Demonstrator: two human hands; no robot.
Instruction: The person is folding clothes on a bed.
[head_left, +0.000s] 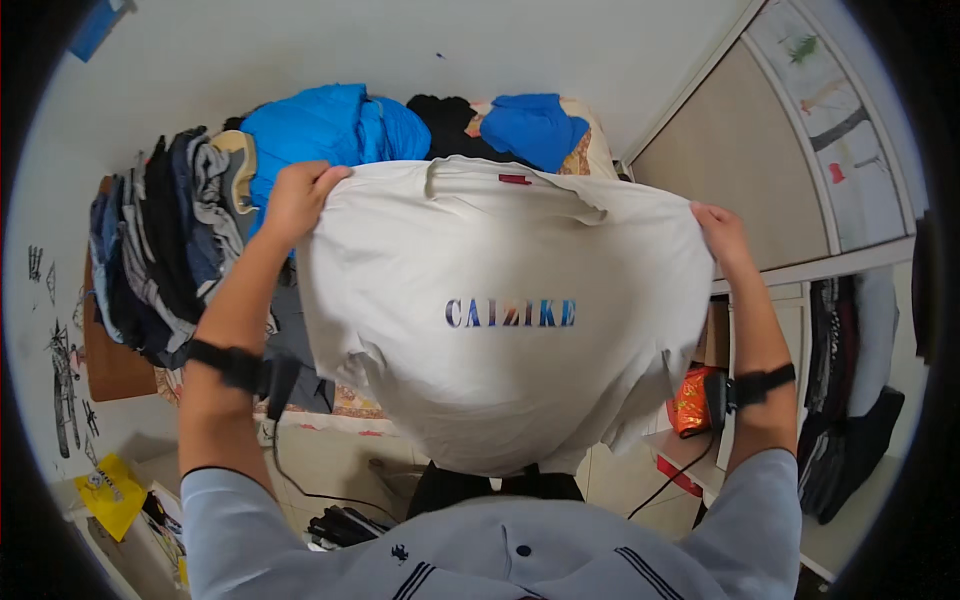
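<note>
A white T-shirt (510, 255) with printed lettering across its chest and a small red tag inside its collar hangs spread out in front of me. My left hand (300, 195) grips its shoulder at the picture's left, thumb on top. At the right, my right hand (721, 229) pinches the other shoulder. The collar lies between the two hands, and the lower part of the shirt droops in folds towards my legs. Black straps with cables are around both my forearms.
Behind the shirt is a bed (360, 401) with a bright blue puffer jacket (315, 124), a blue garment (532, 127) and a black garment (442, 124). Stacked clothes (150, 247) lie at the left. A wardrobe with sliding doors (742, 157) and hanging trousers (847, 375) stands right. A yellow bag (112, 495) is lower left.
</note>
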